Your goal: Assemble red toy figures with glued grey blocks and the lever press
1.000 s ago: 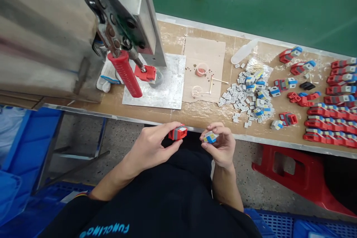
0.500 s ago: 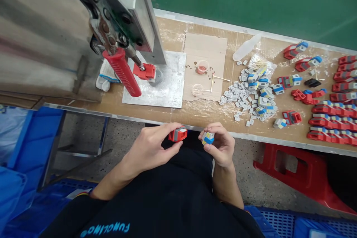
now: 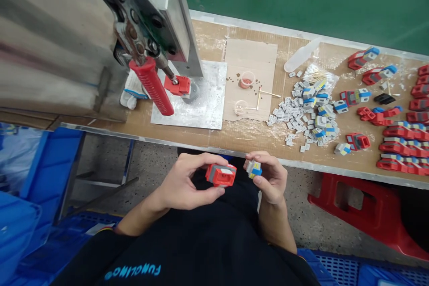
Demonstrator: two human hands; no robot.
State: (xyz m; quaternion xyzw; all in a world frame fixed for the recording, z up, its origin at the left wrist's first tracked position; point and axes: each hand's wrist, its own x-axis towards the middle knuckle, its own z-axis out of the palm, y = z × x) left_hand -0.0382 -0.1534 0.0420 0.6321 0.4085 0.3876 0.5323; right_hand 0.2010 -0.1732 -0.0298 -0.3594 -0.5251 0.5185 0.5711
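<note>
Left hand [image 3: 189,181] pinching red-gray block [image 3: 221,175], fingers closed to its width. Right hand [image 3: 270,178] pinching white-blue-yellow piece [image 3: 254,170] in fingertips. Both parts sit apart, just off the bench edge [image 3: 234,152].

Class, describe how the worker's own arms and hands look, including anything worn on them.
The left hand and right hand are ungloved, with five-fingered human shapes. The forearms are uncovered below short, dark sleeves. A narrow red-and-yellow trim edges the left one. No watch or bracelet shows.
</note>
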